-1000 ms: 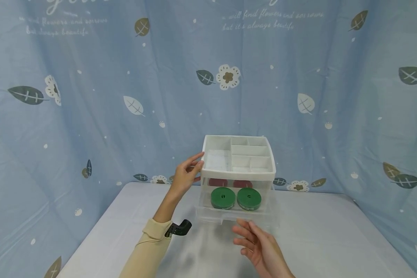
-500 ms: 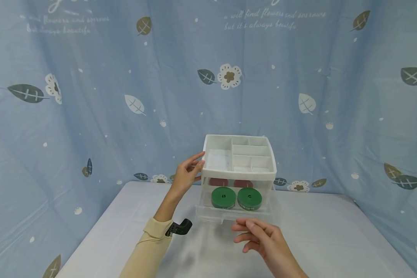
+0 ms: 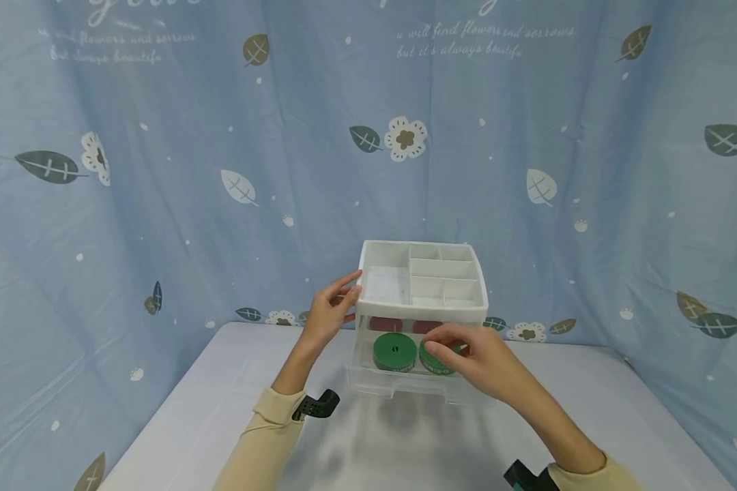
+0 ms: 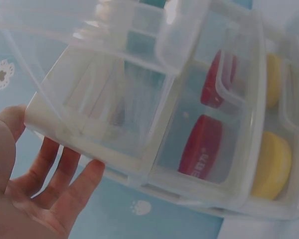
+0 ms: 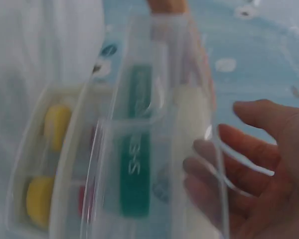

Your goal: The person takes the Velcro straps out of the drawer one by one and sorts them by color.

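A small drawer organizer (image 3: pixel 422 313) with a white divided top stands on the table. Its clear upper drawer (image 3: pixel 368 383) is pulled out and bears two flat green rolls, the left roll (image 3: pixel 395 352) and the right roll (image 3: pixel 431 365), with pale lettering on their sides. My left hand (image 3: pixel 327 315) rests its spread fingers against the organizer's left side, near the top rim. Over the drawer's front right corner reaches my right hand (image 3: pixel 482 358), thumb and fingers apart and loosely bent, partly covering the right roll. In the right wrist view nothing shows between those fingers.
Lower drawers hold red rolls (image 4: pixel 202 147) and yellow rolls (image 4: pixel 273 167). The table (image 3: pixel 221 402) has a white cover. Behind it hangs a blue curtain (image 3: pixel 307 136) with leaves and flowers. Each wrist wears a black strap mount, the left mount (image 3: pixel 319 404) below the drawer's level.
My right hand has risen from in front of the drawer to over its right side, overlapping the right green roll. My left hand stays on the organizer's side.
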`<state>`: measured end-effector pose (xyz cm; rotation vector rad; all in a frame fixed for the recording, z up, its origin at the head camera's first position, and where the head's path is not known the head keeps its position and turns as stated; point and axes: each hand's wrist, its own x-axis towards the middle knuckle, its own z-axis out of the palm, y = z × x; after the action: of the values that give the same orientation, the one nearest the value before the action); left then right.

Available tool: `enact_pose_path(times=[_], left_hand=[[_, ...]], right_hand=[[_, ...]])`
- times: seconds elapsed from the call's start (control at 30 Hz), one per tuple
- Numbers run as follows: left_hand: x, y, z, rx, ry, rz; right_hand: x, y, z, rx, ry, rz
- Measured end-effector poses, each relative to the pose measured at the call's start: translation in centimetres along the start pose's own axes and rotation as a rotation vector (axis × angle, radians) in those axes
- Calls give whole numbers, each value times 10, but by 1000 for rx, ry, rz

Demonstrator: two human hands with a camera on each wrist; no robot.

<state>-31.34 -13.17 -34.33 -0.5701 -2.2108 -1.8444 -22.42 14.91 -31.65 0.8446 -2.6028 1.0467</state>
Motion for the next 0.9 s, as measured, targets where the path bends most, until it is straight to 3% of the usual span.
enact_pose_path(times=[0.23, 0.37, 0.7, 0.9], left_hand=[[-1, 1, 1, 14, -1, -18], [-1, 1, 0, 9, 2, -15], [-1, 1, 1, -27, 2, -14], [-1, 0, 1, -43, 6, -12]], right_hand=[[15, 18, 9, -274, -8, 75], [18, 24, 15, -369, -3, 94], [22, 24, 23, -404, -111, 119], [20, 25, 23, -405, -107, 112]])
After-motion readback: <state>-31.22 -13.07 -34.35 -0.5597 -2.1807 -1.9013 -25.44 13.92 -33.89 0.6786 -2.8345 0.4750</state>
